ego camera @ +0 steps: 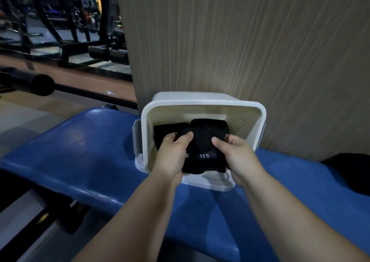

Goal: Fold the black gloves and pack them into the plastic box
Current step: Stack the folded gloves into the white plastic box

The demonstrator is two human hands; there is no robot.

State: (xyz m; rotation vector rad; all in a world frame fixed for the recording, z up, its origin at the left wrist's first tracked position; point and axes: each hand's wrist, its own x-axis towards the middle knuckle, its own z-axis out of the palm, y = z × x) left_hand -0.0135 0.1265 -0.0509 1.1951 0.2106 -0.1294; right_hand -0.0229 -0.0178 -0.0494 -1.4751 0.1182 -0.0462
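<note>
Head view: the left hand (176, 153) and right hand (238, 155) each pinch a side of the folded black gloves (202, 141), thumbs on top, probably to keep the fold closed while it goes into the plastic box (200, 99), which is tipped toward the person at the worktop's (80, 151) far edge. The gloves make a compact dark bundle, half inside the box, with the "5.11" label (204, 156) upside down.
</note>
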